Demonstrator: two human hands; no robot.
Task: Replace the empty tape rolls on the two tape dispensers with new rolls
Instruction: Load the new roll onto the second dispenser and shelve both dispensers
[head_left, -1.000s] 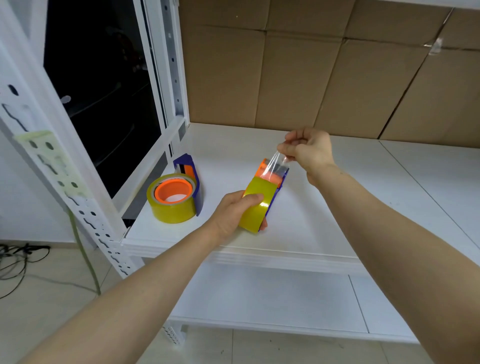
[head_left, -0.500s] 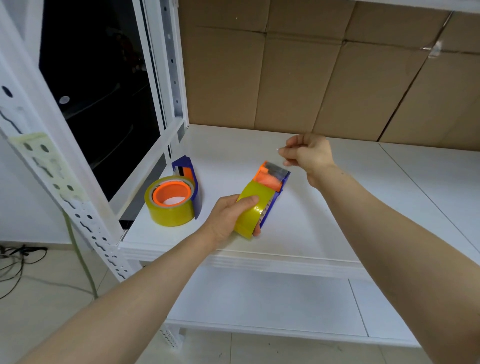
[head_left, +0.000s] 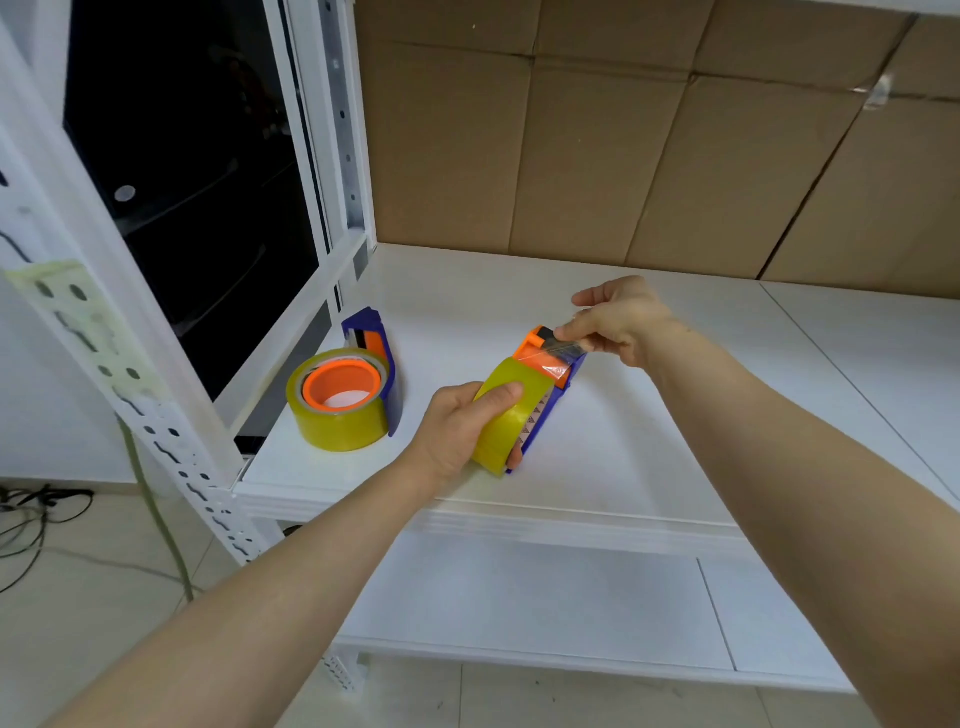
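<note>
My left hand (head_left: 457, 431) grips a blue and orange tape dispenser (head_left: 553, 387) with a full yellow tape roll (head_left: 506, 421) on it, held just above the white shelf (head_left: 623, 467). My right hand (head_left: 621, 319) pinches the clear tape end (head_left: 563, 347) at the dispenser's orange front, by the cutter. A second blue dispenser (head_left: 371, 358) lies on its side at the shelf's left, with a yellow roll (head_left: 337, 405) on its orange hub.
A white perforated rack post (head_left: 130, 395) stands at the left front. Brown cardboard (head_left: 623, 145) lines the back of the shelf. A lower white shelf (head_left: 519, 597) lies beneath. Cables (head_left: 31, 519) trail on the floor at left.
My right hand pulled away from the dispenser, then came back down onto its front and now pinches the tape end at the cutter. My left hand kept its grip.
</note>
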